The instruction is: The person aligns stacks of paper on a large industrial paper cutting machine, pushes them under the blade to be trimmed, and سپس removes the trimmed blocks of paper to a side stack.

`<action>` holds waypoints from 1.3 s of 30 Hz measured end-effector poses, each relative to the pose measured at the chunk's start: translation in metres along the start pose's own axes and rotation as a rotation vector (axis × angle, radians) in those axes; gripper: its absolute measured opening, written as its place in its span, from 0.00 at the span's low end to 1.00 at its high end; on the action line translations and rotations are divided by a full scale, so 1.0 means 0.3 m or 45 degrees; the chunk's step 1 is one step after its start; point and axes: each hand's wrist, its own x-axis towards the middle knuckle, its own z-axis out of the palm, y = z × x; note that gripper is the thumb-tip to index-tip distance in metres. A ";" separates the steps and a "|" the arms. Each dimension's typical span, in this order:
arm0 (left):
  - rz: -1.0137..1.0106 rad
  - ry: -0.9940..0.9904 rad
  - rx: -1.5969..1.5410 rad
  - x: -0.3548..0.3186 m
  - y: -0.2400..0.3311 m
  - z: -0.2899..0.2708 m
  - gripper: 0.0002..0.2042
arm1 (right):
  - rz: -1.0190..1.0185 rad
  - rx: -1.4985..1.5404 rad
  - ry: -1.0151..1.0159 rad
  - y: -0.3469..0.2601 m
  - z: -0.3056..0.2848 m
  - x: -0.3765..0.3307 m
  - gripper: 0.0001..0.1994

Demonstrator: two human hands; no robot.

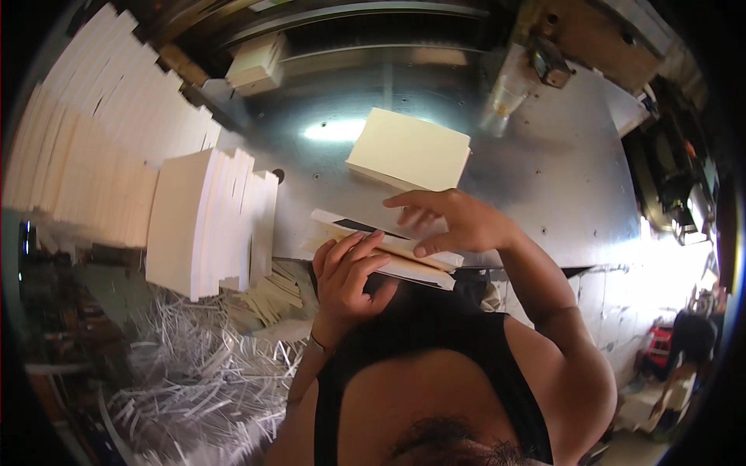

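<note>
At the near edge of the metal table, my left hand (351,278) is closed on a pair of cream book blocks (423,272), its fingers lying over their long edges. They stand on edge and lean slightly apart, with a dark strip showing along the far one. My right hand (466,224) hovers over their right end, fingers spread and slightly curled, the thumb at the top edge. Whether that thumb presses on the paper I cannot tell. Just beyond my hands, a thick pale stack of trimmed paper (408,147) lies flat on the metal table (552,186).
Long rows of upright book blocks (85,147) fill the left side, with a nearer group (198,221) at the table's left edge. Shredded paper strips (210,373) heap below them. A small paper stack (256,62) and a metal block (550,66) sit at the back.
</note>
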 end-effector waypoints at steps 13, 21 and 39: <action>-0.089 0.016 -0.066 0.001 0.037 -0.006 0.19 | 0.002 0.121 0.393 0.134 -0.192 0.088 0.22; -0.037 -0.043 -0.148 0.015 0.027 -0.034 0.19 | 0.074 0.097 0.645 0.199 -0.400 0.143 0.22; 0.750 0.284 -0.001 0.549 -0.069 -0.041 0.10 | -0.038 -0.553 1.283 0.697 -0.194 -0.174 0.18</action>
